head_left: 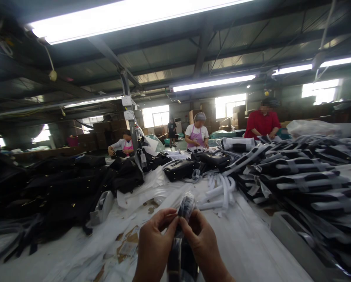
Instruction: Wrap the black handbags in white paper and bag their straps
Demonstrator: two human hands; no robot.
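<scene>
Low in the middle of the head view, my left hand and my right hand meet over a black strap wrapped in clear plastic. Both hands pinch it near its top end, fingers closed. The strap's lower part runs down between my wrists and is partly hidden. The hands hover above a work table covered in white sheeting.
A grey tape dispenser lies left of my hands. Black bags are heaped at the left; wrapped black bags are stacked at the right. Loose white strips and a black handbag lie ahead. Several people work at the back.
</scene>
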